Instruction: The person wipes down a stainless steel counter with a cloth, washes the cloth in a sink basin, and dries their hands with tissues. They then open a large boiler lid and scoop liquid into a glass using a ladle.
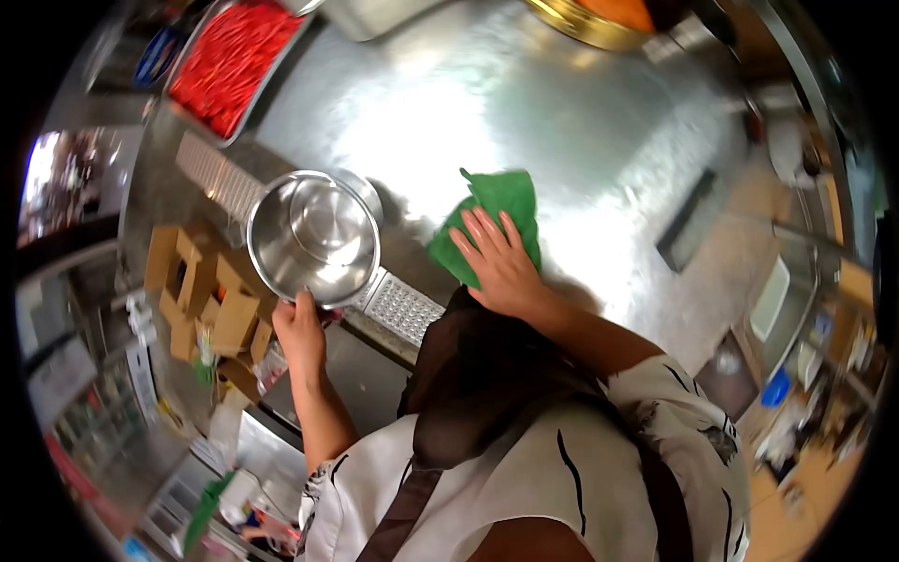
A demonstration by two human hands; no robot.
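A deep, shiny steel bowl (314, 234) is at the left of the worktop, and its inside shows bare metal. My left hand (302, 330) grips its near rim, thumb on the edge and the other fingers mostly hidden. Beneath the bowl, a flat metal grater (403, 307) pokes out toward me. A long perforated metal strip (220, 176) shows on the bowl's far side; I cannot tell if both are one piece. My right hand (501, 262) lies flat with fingers spread on a green cloth (520, 201), pressing it to the steel worktop (590, 140).
A metal tray (270, 89) of red strips stands at the back left. A brass-coloured pan (581, 23) with orange food is at the far edge. A dark oblong block (691, 220) lies to the right. Open cardboard boxes (220, 300) stand at the left.
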